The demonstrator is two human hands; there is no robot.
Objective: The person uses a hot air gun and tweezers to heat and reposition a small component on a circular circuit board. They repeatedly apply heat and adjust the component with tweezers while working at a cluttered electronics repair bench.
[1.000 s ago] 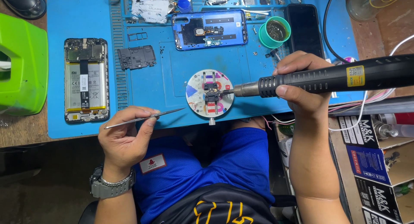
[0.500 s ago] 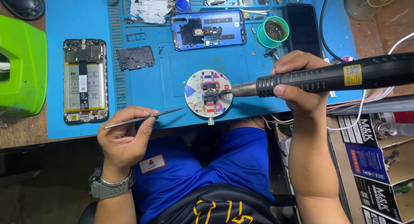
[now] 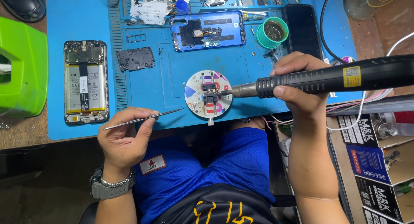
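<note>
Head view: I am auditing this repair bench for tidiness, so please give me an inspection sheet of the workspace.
Surface: blue repair mat on a wooden bench.
Job's things: round jig clamping a small circuit board; hot-air handpiece nozzle aimed at it.
Clutter: opened phone with battery, blue phone frame, black shield plate, green tin, black phone, parts in the tray slots.
Grippers: left hand holds tweezers, tip short of the jig; right hand grips the handpiece.
Cables: black cable over the mat; white wires at right.
Surroundings: green case, stacked boxes, computer mouse.
</note>
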